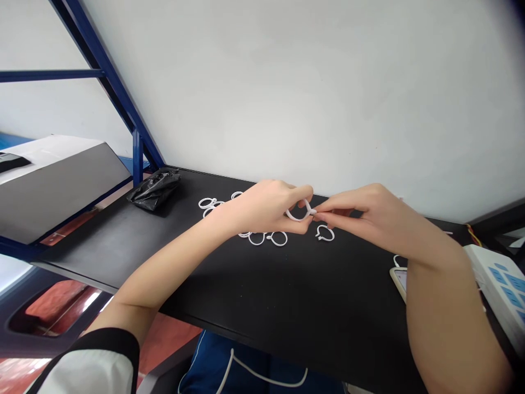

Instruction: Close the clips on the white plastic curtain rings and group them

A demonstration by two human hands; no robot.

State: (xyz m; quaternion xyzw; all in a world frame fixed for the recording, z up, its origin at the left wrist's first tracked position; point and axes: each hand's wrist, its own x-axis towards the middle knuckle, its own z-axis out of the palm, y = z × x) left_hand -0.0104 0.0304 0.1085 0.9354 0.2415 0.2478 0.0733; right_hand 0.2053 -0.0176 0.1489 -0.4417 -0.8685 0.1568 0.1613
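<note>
A white plastic ring (296, 218) with a small tab is held up between both hands over the black table (262, 284). My left hand (273, 205) is closed round the ring's left side, thumb and fingers pinching it. My right hand (361, 213) pinches the small tab on the ring's right with thumb and forefinger; the fingertips partly hide the tab. Below lies a single loose white ring (327, 233) with its tab toward the left. More white rings (279, 239) lie in a group under and beyond my left hand, which covers some of them.
A crumpled black plastic bag (155, 189) lies at the table's back left, near a blue metal frame (137, 156). At the right are a phone (398, 279), partly behind my forearm, and a white power strip (500, 290). A white wall (295, 93) rises behind the table.
</note>
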